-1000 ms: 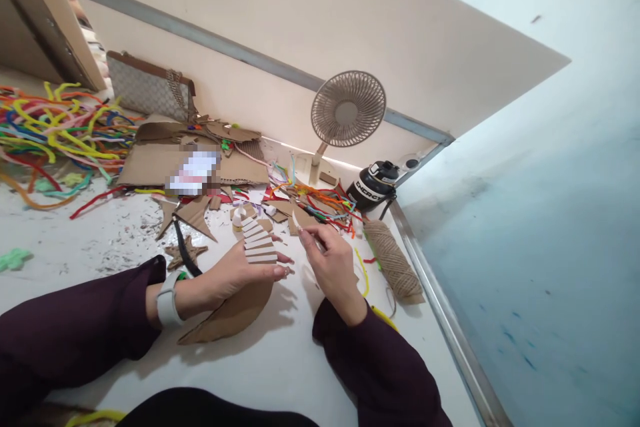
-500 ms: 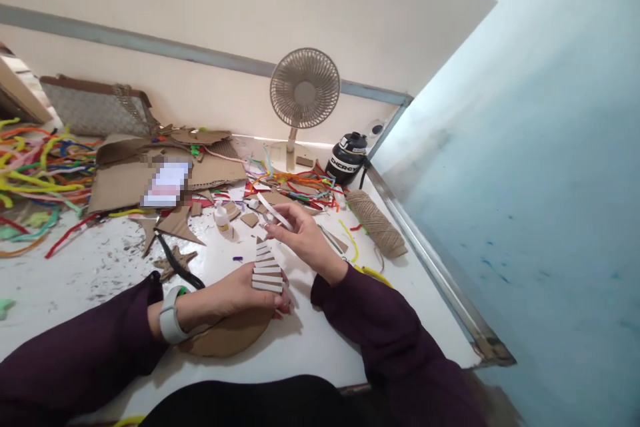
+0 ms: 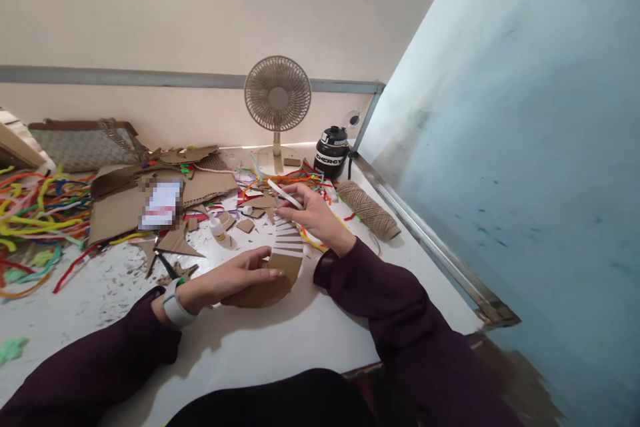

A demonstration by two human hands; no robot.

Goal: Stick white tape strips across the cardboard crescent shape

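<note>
My left hand (image 3: 233, 279) is closed on a curved brown cardboard cutout (image 3: 287, 272), its thumb lying on top. White paper strips (image 3: 287, 238) lie in a row across the narrower far part of the cutout, with bands of cardboard between them. Above that far end, my right hand (image 3: 320, 219) pinches a loose white paper strip (image 3: 283, 193) between thumb and fingers. A small white glue bottle (image 3: 218, 229) stands to the left of the cutout, near a white cap (image 3: 247, 211).
Cardboard scraps, a phone (image 3: 163, 203) and a heap of coloured pipe cleaners (image 3: 40, 213) cover the left side. Behind are a fan (image 3: 278, 95), a black bottle (image 3: 331, 152) and a handbag (image 3: 85, 145). A twine roll (image 3: 369, 209) lies right, near the metal table edge (image 3: 430, 240).
My left hand has shifted forward and right and turned the cutout, so more bare cardboard shows below the strips. The right hand still holds its strip. The camera view has tilted.
</note>
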